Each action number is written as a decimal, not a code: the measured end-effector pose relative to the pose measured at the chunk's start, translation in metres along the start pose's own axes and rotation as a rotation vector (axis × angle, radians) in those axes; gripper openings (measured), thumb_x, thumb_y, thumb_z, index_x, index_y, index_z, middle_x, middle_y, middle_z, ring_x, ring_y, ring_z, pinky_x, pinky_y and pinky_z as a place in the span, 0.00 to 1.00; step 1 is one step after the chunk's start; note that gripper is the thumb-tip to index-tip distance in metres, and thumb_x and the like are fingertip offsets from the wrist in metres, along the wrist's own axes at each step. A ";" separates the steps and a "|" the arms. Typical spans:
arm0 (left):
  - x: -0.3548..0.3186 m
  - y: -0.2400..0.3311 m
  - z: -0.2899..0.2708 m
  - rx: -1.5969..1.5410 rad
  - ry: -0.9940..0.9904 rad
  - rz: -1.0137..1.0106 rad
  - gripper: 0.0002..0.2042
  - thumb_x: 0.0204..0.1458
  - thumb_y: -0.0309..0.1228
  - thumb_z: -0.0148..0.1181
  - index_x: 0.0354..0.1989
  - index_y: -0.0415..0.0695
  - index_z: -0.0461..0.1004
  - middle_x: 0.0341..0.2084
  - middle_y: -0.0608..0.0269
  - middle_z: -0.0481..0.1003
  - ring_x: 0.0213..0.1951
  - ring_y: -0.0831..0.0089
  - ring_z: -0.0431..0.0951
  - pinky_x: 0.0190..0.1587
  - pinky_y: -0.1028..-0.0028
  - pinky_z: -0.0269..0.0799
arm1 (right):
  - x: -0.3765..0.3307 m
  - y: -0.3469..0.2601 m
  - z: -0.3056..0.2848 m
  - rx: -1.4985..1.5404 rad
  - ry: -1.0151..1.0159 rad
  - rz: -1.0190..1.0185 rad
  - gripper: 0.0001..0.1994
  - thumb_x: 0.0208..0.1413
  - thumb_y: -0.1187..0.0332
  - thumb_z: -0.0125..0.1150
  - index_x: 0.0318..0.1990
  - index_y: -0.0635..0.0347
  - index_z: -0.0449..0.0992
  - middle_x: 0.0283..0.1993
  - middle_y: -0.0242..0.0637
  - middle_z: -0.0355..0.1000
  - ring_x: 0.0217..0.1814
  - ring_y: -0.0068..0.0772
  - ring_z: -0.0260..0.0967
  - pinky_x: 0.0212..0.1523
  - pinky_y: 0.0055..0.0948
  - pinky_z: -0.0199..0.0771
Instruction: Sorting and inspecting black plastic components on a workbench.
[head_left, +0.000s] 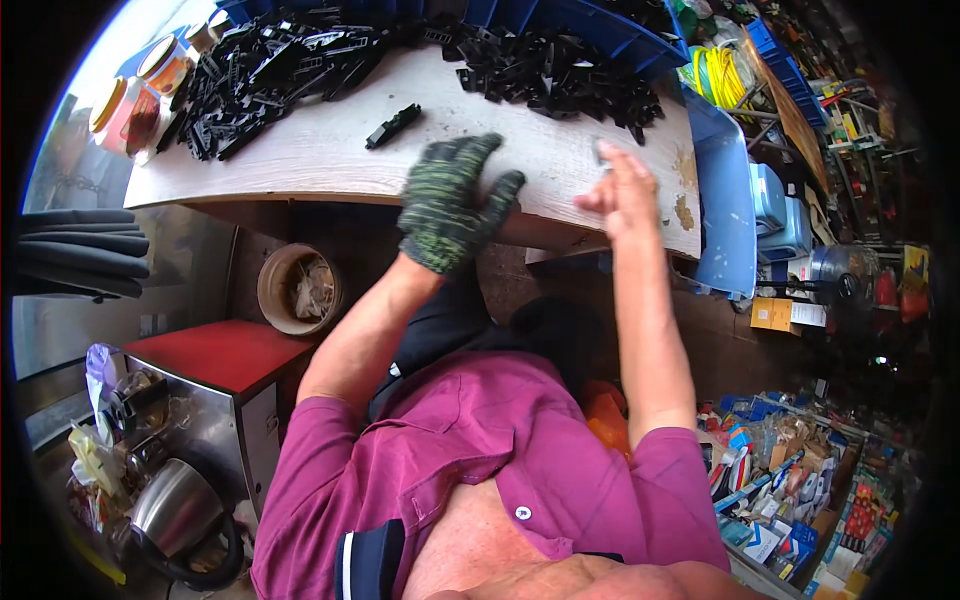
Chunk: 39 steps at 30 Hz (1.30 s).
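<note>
My left hand [450, 200], in a dark green-and-black knitted glove, is over the table's near edge. Its thumb stands apart from the fingers, and I see nothing in its grasp. Just beyond its fingers a single black plastic part [393, 127] lies on the whitish table [310, 140]. To the right, my bare right hand [628, 195] hovers over the tabletop, slightly blurred, with the index finger stretched out and the thumb apart. No held thing can be made out there. Heaped black plastic parts [265, 85] cover the far left, and another heap [560, 75] lies at the far right.
Blue crates [610, 35] stand behind the heaps. Lidded jars [125, 115] line the table's left end. A blue bin [725, 200] adjoins its right end. Below are a round bucket [270, 290], a red-topped cabinet [215, 352] and a steel kettle [180, 505]. Packaged goods crowd the right.
</note>
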<state>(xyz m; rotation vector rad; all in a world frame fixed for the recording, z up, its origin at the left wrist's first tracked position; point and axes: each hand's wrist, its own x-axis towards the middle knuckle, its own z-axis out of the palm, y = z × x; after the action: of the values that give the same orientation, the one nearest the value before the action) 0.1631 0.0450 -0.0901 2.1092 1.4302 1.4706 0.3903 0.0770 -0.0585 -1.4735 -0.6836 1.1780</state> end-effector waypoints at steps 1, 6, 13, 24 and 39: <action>0.003 0.009 0.009 0.013 -0.047 0.003 0.21 0.50 0.41 0.67 0.49 0.43 0.77 0.42 0.50 0.78 0.46 0.49 0.76 0.50 0.55 0.71 | -0.007 0.010 0.008 0.010 -0.089 -0.027 0.09 0.53 0.63 0.70 0.35 0.57 0.77 0.15 0.23 0.60 0.12 0.18 0.60 0.16 0.29 0.76; 0.008 0.023 0.035 0.025 -0.142 -0.062 0.17 0.51 0.40 0.63 0.46 0.45 0.78 0.37 0.51 0.78 0.41 0.50 0.76 0.44 0.54 0.72 | -0.031 0.036 0.048 0.134 -0.201 -0.219 0.09 0.54 0.63 0.70 0.32 0.57 0.79 0.19 0.17 0.65 0.20 0.08 0.59 0.18 0.15 0.56; 0.008 0.020 0.032 0.071 -0.150 -0.045 0.12 0.51 0.36 0.62 0.41 0.44 0.77 0.30 0.52 0.78 0.35 0.50 0.76 0.39 0.55 0.71 | -0.037 0.032 0.038 -0.031 -0.262 -0.202 0.10 0.58 0.62 0.65 0.32 0.58 0.79 0.15 0.17 0.60 0.14 0.11 0.48 0.16 0.18 0.46; 0.017 -0.021 -0.045 0.481 0.125 0.028 0.19 0.49 0.40 0.69 0.48 0.46 0.78 0.47 0.51 0.77 0.53 0.49 0.73 0.56 0.53 0.68 | -0.039 0.028 0.040 0.054 -0.313 -0.116 0.15 0.65 0.59 0.52 0.28 0.55 0.68 0.13 0.23 0.50 0.12 0.19 0.51 0.19 0.34 0.79; 0.001 0.005 0.001 -0.353 -0.217 -0.132 0.11 0.58 0.34 0.59 0.45 0.42 0.76 0.37 0.48 0.79 0.40 0.49 0.80 0.40 0.58 0.76 | -0.046 0.026 0.044 0.193 -0.101 -0.080 0.17 0.63 0.53 0.47 0.27 0.54 0.66 0.16 0.25 0.53 0.13 0.20 0.51 0.16 0.29 0.68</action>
<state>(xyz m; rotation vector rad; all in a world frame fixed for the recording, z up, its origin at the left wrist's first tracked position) 0.1675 0.0437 -0.0866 1.8544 1.1137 1.2894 0.3289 0.0464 -0.0657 -1.2224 -0.6709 1.2271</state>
